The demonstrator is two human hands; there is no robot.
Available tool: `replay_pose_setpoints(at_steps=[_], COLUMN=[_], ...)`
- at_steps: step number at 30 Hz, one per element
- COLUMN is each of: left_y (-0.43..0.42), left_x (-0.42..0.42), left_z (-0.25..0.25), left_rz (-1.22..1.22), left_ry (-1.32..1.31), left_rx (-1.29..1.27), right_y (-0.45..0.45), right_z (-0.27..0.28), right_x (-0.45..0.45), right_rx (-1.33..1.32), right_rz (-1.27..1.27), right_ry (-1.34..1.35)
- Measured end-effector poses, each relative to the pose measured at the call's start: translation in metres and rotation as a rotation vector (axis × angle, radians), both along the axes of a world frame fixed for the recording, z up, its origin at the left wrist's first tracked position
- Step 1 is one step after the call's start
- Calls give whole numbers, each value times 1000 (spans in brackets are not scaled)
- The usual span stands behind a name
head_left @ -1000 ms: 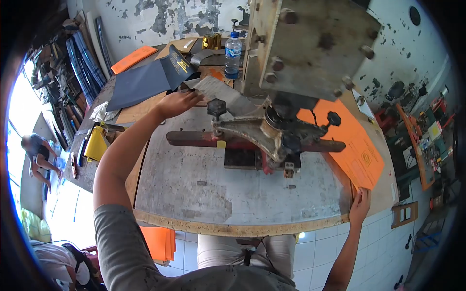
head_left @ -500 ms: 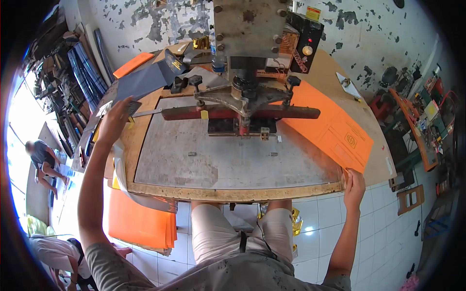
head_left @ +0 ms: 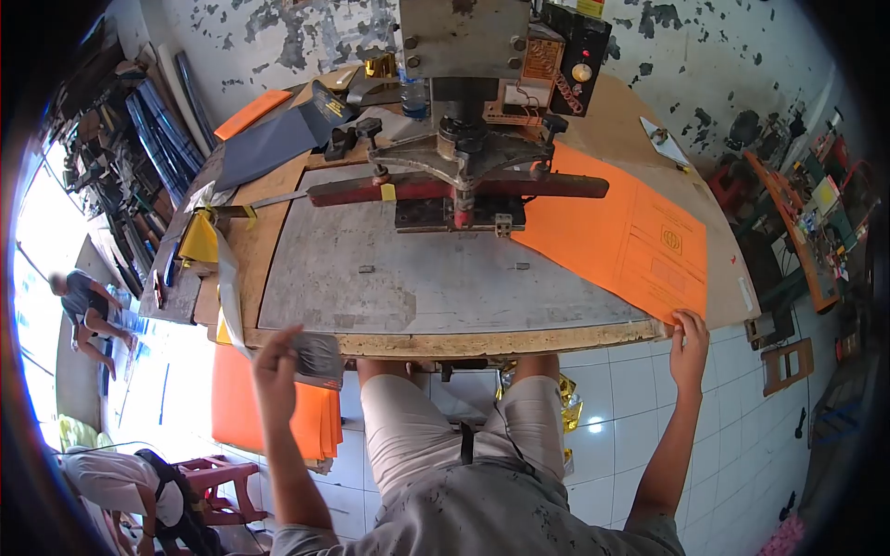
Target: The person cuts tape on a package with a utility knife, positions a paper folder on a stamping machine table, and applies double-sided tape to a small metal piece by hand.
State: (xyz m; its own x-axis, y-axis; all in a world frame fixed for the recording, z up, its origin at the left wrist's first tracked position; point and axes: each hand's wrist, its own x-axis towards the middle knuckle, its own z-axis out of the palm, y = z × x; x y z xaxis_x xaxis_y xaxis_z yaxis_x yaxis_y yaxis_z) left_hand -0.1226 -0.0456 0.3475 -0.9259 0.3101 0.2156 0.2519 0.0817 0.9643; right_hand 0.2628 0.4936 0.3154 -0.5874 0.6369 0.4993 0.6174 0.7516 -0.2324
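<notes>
A large orange printed card sheet (head_left: 612,222) lies on the right of the press, its far end under the press arm. My right hand (head_left: 688,347) is closed on its near right corner at the table edge. My left hand (head_left: 275,371) is beside the dangling end of a grey foil strip (head_left: 318,360) at the table's front left edge. Its fingers look curled but are blurred, and whether they touch the strip cannot be told. Above the flat metal bed (head_left: 389,287) stands the press head (head_left: 464,167) with its red bar.
Orange sheets (head_left: 250,394) are stacked below the table's left front. Dark blue folded card (head_left: 269,148) and yellow foil (head_left: 199,239) lie on the left. A control box (head_left: 582,69) stands behind the press. Two other people (head_left: 88,306) are at the far left; a red stool (head_left: 218,486) is nearby.
My left hand has come down from the table's left side to the hanging strip. The orange sheet's near corner has shifted slightly right with my right hand. The view has tilted a little.
</notes>
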Motion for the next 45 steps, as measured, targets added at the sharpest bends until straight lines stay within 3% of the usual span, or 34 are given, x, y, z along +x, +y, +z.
replay_pose_setpoints(at_steps=[4,5,8,12,19,22,31,40,45], left_y=[26,33,46,48,13,2,-1,19,28], left_x=[32,36,40,45,60,66,77,99,106], left_z=[-22,-26,-41,-46,-65,-77,-83,-86,-82], left_rz=[-62,-71,-151,-139,-115,-105,-126,-216,-237], left_ry=[-202,-252,-266,-242,-270,-371,-414,-647,-657], left_rx=[64,78,94,48,91,159,189,299,198], right_y=[-25,-36,-43,-43,-55,-64,-45,-67,-88], right_z=[12,14,11,3,11,21,-1,-12,-13], right_x=[-33,-44,-68,-91,-58,-34,6,7,-2], right_rx=[28,-177,-62,-114,121,49,-75,43,36], right_rz=[18,52,199,250,196,188,215,331,379], right_ry=[64,91,-46,-76,-202,-239,92,135,214])
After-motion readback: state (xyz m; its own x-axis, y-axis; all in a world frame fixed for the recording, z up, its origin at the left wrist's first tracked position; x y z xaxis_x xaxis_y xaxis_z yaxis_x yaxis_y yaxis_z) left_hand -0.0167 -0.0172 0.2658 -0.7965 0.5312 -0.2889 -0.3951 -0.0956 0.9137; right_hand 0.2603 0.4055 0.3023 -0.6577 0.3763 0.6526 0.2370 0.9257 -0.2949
